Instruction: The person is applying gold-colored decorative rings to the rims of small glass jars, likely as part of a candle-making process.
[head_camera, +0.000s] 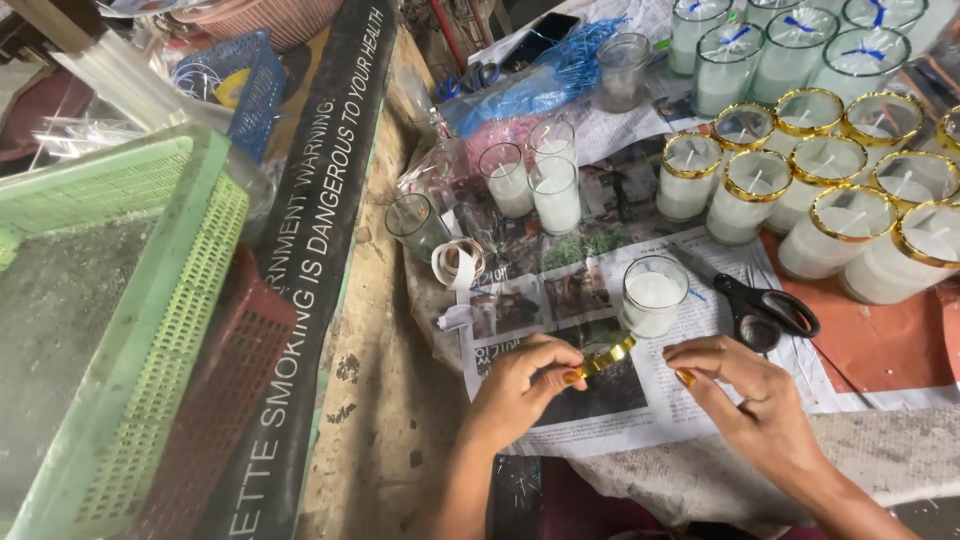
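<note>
My left hand (522, 378) grips a small roll of gold tape (606, 353) over the newspaper (600, 410). My right hand (735, 375) sits just right of the roll with thumb and finger pinched; whether it holds the tape's end is too small to tell. Just beyond the roll stands a plain glass candle (653, 294) filled with white wax. Black scissors (765, 308) lie to the right of that candle.
Several gold-rimmed candles (835, 190) crowd the right, with blue-ribboned ones (790, 50) behind. Three plain candles (540, 180) and an empty glass (413, 224) stand at centre. A white tape roll (458, 263) lies nearby. Green basket (130, 330) fills the left beside a black banner (310, 270).
</note>
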